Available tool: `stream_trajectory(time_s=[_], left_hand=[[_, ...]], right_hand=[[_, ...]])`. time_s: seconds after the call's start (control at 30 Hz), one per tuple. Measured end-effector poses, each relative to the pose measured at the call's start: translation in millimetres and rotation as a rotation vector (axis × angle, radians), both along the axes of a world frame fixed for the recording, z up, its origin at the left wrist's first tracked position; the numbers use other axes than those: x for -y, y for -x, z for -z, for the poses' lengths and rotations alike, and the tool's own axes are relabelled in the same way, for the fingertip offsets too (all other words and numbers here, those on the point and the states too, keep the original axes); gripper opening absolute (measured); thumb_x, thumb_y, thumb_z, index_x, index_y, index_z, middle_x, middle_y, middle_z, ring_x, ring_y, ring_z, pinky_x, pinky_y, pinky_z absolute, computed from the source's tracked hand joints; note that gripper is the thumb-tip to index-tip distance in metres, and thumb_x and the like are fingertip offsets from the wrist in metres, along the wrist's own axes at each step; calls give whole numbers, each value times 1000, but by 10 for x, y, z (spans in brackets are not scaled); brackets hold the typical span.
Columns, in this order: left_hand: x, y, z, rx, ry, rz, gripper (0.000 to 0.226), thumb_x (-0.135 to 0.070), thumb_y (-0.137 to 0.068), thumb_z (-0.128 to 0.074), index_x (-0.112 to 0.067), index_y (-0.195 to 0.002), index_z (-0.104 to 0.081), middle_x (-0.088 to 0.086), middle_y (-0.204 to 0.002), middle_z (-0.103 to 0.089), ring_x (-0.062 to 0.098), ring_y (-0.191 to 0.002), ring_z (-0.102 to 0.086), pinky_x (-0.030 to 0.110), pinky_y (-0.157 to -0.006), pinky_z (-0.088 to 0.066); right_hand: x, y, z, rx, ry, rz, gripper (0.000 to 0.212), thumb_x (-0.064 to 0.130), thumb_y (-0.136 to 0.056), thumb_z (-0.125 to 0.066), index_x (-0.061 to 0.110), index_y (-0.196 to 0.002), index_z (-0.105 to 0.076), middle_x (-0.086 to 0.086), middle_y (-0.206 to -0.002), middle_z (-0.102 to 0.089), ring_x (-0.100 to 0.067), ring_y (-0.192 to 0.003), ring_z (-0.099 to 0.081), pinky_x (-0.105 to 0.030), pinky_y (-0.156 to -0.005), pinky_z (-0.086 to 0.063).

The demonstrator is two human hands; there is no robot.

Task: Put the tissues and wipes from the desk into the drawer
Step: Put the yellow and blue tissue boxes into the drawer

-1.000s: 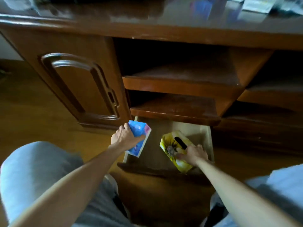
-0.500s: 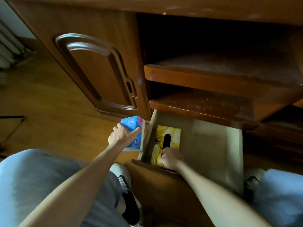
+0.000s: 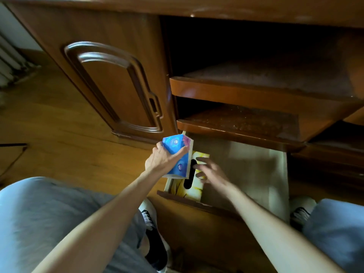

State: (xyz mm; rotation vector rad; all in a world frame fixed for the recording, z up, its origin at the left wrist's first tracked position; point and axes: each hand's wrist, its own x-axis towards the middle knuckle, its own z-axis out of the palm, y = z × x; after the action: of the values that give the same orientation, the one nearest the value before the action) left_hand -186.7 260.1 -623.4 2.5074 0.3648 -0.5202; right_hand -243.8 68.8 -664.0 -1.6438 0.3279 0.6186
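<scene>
While one yellow tissue box (image 3: 194, 184) lies in the drawer (image 3: 275, 186), left hand (image 3: 162, 161) grips one blue pack (image 3: 177, 156), right hand (image 3: 209, 171) spread.

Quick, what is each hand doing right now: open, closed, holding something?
Left hand: closed around the blue tissue pack, held over the drawer's left edge.
Right hand: open, fingers spread above the yellow tissue box, holding nothing.

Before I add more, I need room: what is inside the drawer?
A yellow tissue box lies along the drawer's left side; the rest looks bare. The blue pack and both hands cover part.
</scene>
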Motion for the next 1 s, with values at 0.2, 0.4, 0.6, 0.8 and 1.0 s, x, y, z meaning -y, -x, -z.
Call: stream_trajectory(time_s=[0.2,0.4,0.6,0.8,1.0], left_hand=[[483,260,-169,-195,593,66,72,-76,-92,-32,-22,-129,-61,7,-100,-71,15,-74,-69,31,-64,-59],[579,313,-69,-43,-1,501,50,-55,-95,-46,-25,-134,-57,-3,-118,-67,21,-103,-65,31,-80,-52],[515,456,440,-157,-279,759,46,-46,-97,-49,-26,-138,-54,6,-136,-58,25,-126,-51,42,-96,-51],[460,462,530,-119,-420,835,41,-45,-96,-50,-18,-124,-63,12,-128,-48,29,-109,-59,40,-89,-51],[451,451,539,-94,-412,850,41,-41,-94,-56,-15,-126,-60,12,-133,-42,28,-112,-56,38,-87,-49]], right_hand=[[625,203,-155,-52,-15,259,64,63,-72,-81,31,-118,-50,9,-109,-68,-10,-99,-68,-27,-76,-54],[1158,495,135,-116,125,381,75,27,-86,-81,10,-146,-38,-8,-131,-60,-21,-107,-65,-27,-69,-51],[1070,675,555,-239,132,328,88,16,-89,-78,14,-153,-17,-1,-128,-52,-13,-99,-61,-25,-77,-55],[906,501,723,-280,454,-126,111,49,-76,-84,21,-159,-17,-9,-159,-36,-32,-141,-43,-53,-111,-43],[800,221,751,-105,550,-218,89,48,-83,-76,36,-156,-25,0,-151,-49,-25,-127,-55,-43,-98,-50]])
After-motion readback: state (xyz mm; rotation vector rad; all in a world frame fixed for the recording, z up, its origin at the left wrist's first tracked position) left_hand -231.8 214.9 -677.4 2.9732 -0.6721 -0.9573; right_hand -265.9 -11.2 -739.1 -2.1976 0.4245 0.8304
